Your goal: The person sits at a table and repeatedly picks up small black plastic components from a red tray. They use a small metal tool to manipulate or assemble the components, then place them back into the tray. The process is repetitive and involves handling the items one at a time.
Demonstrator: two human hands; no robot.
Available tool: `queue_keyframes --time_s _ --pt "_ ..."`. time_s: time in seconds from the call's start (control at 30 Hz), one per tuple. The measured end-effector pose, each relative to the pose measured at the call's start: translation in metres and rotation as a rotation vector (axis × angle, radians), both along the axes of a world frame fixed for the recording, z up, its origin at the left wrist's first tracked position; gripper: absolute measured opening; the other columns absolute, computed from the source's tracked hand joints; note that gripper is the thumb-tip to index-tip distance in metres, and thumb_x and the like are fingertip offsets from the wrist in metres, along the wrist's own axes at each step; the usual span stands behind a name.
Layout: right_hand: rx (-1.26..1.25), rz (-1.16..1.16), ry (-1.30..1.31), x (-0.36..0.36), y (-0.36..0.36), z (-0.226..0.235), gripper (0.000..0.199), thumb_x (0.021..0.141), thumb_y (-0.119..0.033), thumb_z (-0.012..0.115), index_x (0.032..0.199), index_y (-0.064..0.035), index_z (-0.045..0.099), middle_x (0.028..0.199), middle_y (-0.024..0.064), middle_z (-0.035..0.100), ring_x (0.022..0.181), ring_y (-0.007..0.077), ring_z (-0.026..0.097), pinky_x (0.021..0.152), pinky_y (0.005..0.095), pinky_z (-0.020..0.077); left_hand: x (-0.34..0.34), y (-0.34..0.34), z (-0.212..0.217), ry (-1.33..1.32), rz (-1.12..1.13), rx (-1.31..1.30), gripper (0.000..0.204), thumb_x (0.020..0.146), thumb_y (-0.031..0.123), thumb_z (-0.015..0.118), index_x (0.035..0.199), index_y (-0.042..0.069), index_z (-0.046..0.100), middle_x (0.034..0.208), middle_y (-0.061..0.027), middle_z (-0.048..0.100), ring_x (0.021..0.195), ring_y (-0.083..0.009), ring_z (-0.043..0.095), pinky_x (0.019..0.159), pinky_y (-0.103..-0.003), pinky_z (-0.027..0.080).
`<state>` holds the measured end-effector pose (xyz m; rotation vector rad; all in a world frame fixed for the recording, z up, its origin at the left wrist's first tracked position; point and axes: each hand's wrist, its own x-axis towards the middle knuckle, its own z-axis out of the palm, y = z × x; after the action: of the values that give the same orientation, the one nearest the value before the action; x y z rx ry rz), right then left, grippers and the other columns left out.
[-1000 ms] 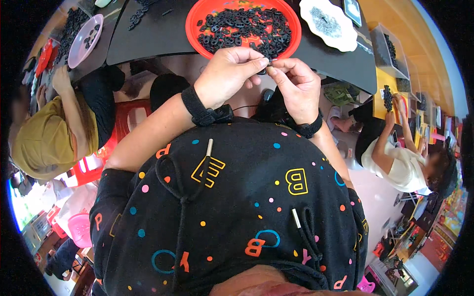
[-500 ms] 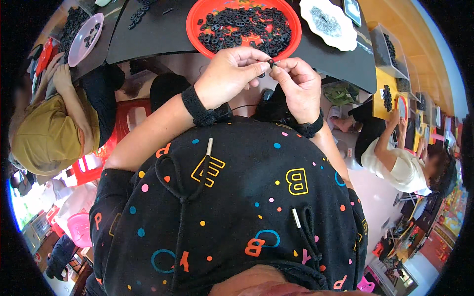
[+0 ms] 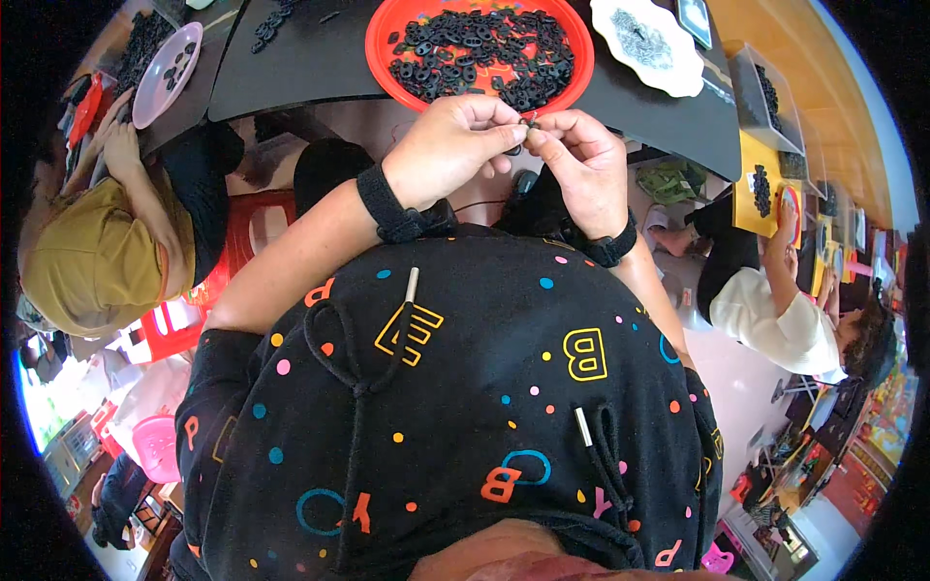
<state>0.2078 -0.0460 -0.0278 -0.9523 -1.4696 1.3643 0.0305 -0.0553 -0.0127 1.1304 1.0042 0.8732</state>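
Just below the red tray point(image 3: 380, 60) heaped with unworked black parts, both hands point(image 3: 523, 155) pinch one small black part point(image 3: 519, 145) together, assembly seemingly unfinished

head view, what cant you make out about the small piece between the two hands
- Small dark piece: too small, mostly covered by fingertips; shape unclear.
- Left hand and right hand: palms face away, so the grip is hidden.
- Red tray: far rim cut off by the top edge.
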Motion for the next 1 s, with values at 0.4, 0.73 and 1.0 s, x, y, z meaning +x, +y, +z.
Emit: queue_keyframes --time_s 0.4,0.73,1.0 --pt "0.006 -0.034 0.051 -0.0031 0.0002 -0.0012 0.008 0.084 -0.003 0.062 0.092 -0.0004 0.063 0.079 0.0005 0.063 0.070 0.0054 0.057 0.064 0.0190 0.0460 -0.0012 0.0015 -0.0001 -0.023 -0.015 -0.013 0.016 0.091 0.022 0.054 0.093 0.007 0.060 0.076 0.0039 0.058 0.065 -0.0032 0.054 0.060 -0.017 0.043" --pt "0.015 -0.091 0.096 0.0020 0.0028 -0.0011 0.009 0.089 -0.006 0.057 0.094 -0.0008 0.061 0.082 0.0043 0.065 0.074 0.0087 0.059 0.067 0.0209 0.0446 -0.0009 0.0035 0.0009 -0.265 -0.001 -0.189 0.023 0.091 0.015 0.053 0.110 0.001 0.057 0.099 -0.0044 0.061 0.082 -0.0103 0.060 0.071 -0.021 0.048" --pt "-0.011 -0.114 0.147 0.0044 0.0057 -0.0041 0.009 0.089 -0.007 0.056 0.093 -0.0009 0.061 0.081 0.0051 0.065 0.072 0.0091 0.058 0.067 0.0217 0.0445 -0.0049 0.0083 -0.0023 -0.239 0.052 -0.106 0.027 0.090 0.011 0.054 0.115 0.000 0.055 0.107 -0.0092 0.061 0.093 -0.0147 0.061 0.078 -0.023 0.048"
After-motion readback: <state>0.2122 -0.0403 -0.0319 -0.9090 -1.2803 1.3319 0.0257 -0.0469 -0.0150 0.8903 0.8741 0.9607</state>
